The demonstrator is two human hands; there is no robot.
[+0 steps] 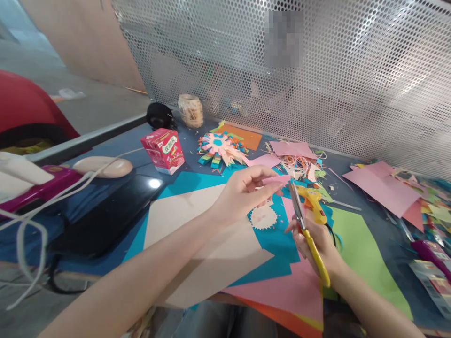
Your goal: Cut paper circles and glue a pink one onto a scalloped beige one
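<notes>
Pink paper scrap (pixel 278 180) pinched in left hand (pixel 243 190) above the table (pixel 380 234), by scissors (pixel 305 225) gripped in right hand (pixel 317 241); blades look near closed, hard to tell. Pink drink carton (pixel 164 150) & jar (pixel 190 111) stand further back, contents not visible.

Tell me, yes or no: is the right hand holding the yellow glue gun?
No, the right hand grips yellow-handled scissors, while the glue gun lies on the table behind them.

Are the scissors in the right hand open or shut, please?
Open. The scissors in the right hand have blades spread slightly apart near the pink paper piece held by the left hand.
</notes>
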